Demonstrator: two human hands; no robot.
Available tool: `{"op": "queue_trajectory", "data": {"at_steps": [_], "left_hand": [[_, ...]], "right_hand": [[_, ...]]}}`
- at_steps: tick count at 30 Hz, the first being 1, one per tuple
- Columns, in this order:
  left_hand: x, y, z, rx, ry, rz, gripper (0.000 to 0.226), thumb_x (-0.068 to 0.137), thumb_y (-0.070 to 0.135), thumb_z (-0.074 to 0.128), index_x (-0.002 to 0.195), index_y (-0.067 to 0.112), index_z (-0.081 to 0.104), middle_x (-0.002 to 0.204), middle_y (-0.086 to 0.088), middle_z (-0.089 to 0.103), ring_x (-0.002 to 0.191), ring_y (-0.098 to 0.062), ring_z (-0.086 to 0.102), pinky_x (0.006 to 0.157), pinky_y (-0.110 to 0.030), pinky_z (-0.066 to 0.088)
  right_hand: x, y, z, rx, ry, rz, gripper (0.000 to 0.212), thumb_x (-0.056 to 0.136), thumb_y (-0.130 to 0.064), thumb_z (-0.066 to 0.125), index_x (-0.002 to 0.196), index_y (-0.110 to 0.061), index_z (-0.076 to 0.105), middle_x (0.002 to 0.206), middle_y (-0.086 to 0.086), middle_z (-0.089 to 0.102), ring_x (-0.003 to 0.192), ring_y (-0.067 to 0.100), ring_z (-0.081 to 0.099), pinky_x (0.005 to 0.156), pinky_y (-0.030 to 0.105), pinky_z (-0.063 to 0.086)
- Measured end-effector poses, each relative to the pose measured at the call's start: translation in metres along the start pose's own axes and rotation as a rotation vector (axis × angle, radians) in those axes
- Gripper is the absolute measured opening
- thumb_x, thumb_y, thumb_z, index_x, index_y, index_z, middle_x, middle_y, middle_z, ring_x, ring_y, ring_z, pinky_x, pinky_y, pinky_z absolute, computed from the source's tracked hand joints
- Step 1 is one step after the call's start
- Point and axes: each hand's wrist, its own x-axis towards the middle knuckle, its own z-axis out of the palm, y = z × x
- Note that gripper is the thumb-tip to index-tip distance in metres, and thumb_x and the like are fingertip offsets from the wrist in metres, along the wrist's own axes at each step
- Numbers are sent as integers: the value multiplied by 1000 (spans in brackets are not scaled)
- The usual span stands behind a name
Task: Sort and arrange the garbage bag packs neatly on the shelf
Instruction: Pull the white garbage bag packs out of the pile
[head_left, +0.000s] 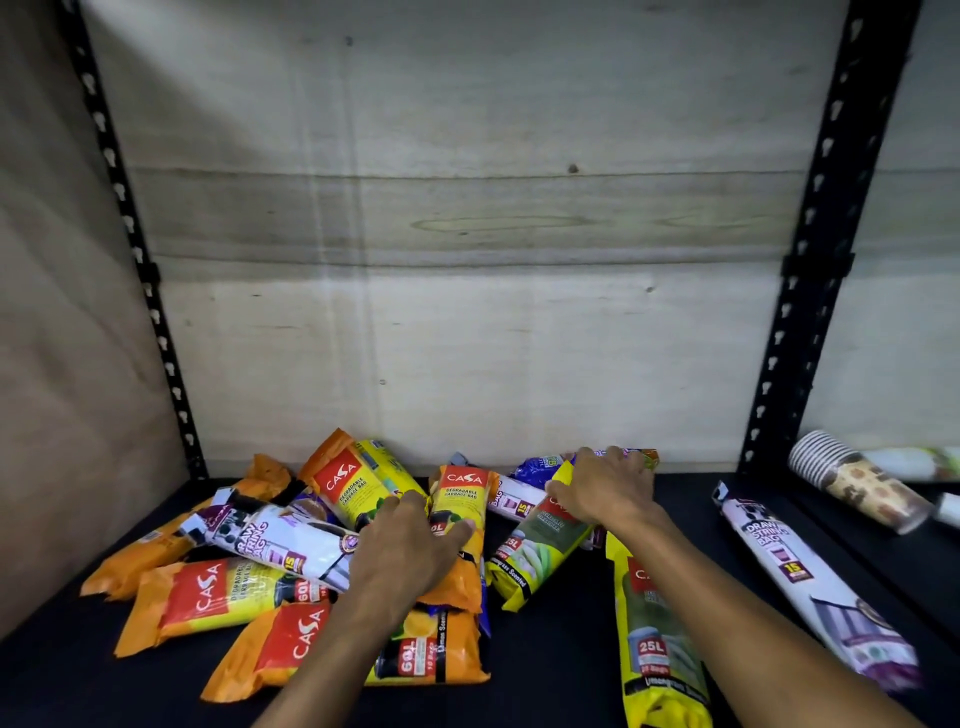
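We face a dark shelf (561, 649) backed by pale wooden boards (467, 218), with black slotted posts (810, 291) at either side. The garbage bag packs (218, 592) lie jumbled across it. Our left hand (410, 545) rests spread on an orange pack (457, 504); our right hand (608, 488) closes around a yellow-green pack (535, 551). Paper cups (852, 478) lie beyond the right post.

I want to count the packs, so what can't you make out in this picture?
Head view only:
- Orange Casa garbage bag pack: lower print covered by left hand.
- Blue pack at the back: mostly behind right hand, print too small.
- Yellow 25L pack: cut off by bottom edge.
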Motion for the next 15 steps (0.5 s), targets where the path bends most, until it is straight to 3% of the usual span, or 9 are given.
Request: {"op": "queue_trajectory", "data": {"at_steps": [4, 7, 10, 12, 15], "left_hand": [[-14, 16, 5, 151, 141, 207, 66, 86, 61, 52, 137, 19, 49, 139, -4, 50, 129, -26, 44, 100, -40, 44], [-16, 36, 15, 278, 90, 372, 54, 87, 60, 47, 126, 25, 59, 131, 0, 57, 125, -25, 43, 102, -41, 38], [-8, 52, 27, 382, -23, 432, 51, 87, 59, 48, 118, 21, 63, 124, -2, 63, 122, -26, 46, 104, -44, 32], [-1, 60, 33, 450, -96, 432, 55, 87, 59, 50, 121, 18, 62, 126, -7, 63, 126, -29, 45, 110, -48, 26], [5, 67, 38, 514, -192, 411, 62, 85, 60, 54, 128, 17, 57, 134, -12, 58, 134, -32, 40, 117, -52, 16]], "right_hand": [[9, 15, 2, 131, -146, 95, 84, 73, -78, 48, 136, -23, 53, 138, 10, 55, 125, 34, 49, 97, 44, 43], [16, 21, 8, 214, -184, 34, 86, 71, -78, 47, 136, -22, 53, 127, 7, 63, 113, 29, 59, 84, 37, 49], [16, 25, 7, 351, -126, 32, 69, 77, -67, 62, 123, -15, 60, 124, 9, 65, 109, 29, 62, 84, 35, 50], [20, 28, 9, 445, -91, 30, 52, 81, -57, 70, 103, -11, 64, 113, 9, 70, 100, 28, 66, 84, 35, 53], [24, 29, 12, 517, -79, 0, 42, 85, -46, 71, 93, -5, 67, 100, 9, 73, 91, 27, 69, 84, 39, 56]]}}
